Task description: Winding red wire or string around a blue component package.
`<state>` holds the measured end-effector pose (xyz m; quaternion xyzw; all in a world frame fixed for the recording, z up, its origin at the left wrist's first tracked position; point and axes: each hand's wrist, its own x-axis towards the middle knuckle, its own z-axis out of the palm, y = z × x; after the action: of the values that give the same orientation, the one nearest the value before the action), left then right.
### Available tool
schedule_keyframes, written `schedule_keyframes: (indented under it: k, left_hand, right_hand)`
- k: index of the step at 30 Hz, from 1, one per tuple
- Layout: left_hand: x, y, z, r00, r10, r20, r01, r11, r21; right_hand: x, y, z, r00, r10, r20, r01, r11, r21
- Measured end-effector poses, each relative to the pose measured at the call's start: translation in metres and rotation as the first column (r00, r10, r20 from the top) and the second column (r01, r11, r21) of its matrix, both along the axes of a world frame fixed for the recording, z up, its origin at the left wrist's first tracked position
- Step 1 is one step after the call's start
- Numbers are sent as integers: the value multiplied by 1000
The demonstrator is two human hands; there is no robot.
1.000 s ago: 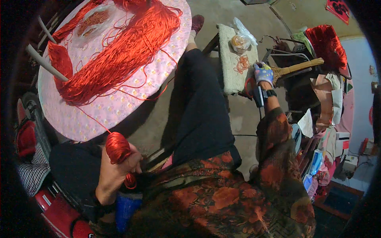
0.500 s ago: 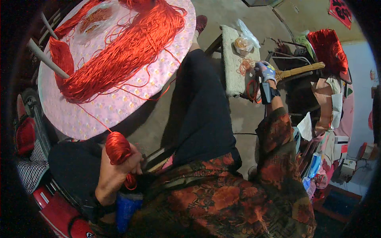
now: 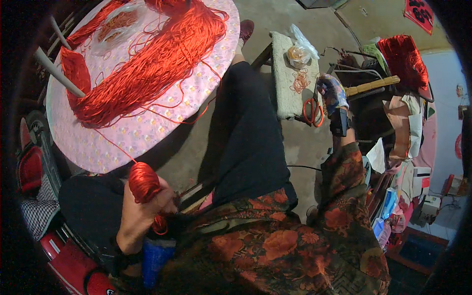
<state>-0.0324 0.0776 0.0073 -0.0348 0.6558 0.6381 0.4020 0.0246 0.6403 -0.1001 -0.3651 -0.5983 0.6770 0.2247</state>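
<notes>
My left hand (image 3: 140,216) is at the lower left, closed around a wound ball of red thread (image 3: 143,181). A single red strand runs from the ball up to the heap of loose red thread (image 3: 147,73) on the round table. A smaller red coil (image 3: 160,224) sits just under that hand. My right hand (image 3: 333,92), in a patterned glove, reaches out over the edge of a small padded stool (image 3: 285,73). Its fingers are closed on the blade end of orange-handled scissors (image 3: 311,112), whose handles hang below the hand.
The round table (image 3: 113,142) has a pink flowered cloth and two white sticks (image 3: 59,73). A knotted plastic bag (image 3: 300,51) and orange thread scraps lie on the stool. A red tassel bundle (image 3: 403,59), a wooden handle (image 3: 371,86) and cluttered boxes fill the right side.
My right hand has shifted slightly along the stool's edge and the scissors' orange handles now show plainly beneath it. My left hand with the thread ball has stayed in place.
</notes>
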Motion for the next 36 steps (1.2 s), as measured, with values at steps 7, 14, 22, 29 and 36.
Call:
schedule_keyframes:
  k: [7,14,22,29,36]
  left_hand:
    - [4,-2,-3,995,57,-87,-53,998,41]
    - [-2,-2,-4,997,-7,-74,15,994,111]
    - [2,-9,5,991,132,1,-131,983,129]
    - [-1,-8,0,996,88,-24,-82,980,180]
    - [5,-21,-10,985,173,-5,-171,977,126]
  right_hand:
    - [-9,-49,22,961,256,-108,-273,939,-210]
    - [-20,-196,92,816,515,-264,-577,758,-305]
    - [-20,-278,102,664,646,-377,-747,557,-362]
    - [-16,-291,102,545,691,-474,-832,379,-404]
    - [-5,-235,91,794,474,-381,-604,691,-397]
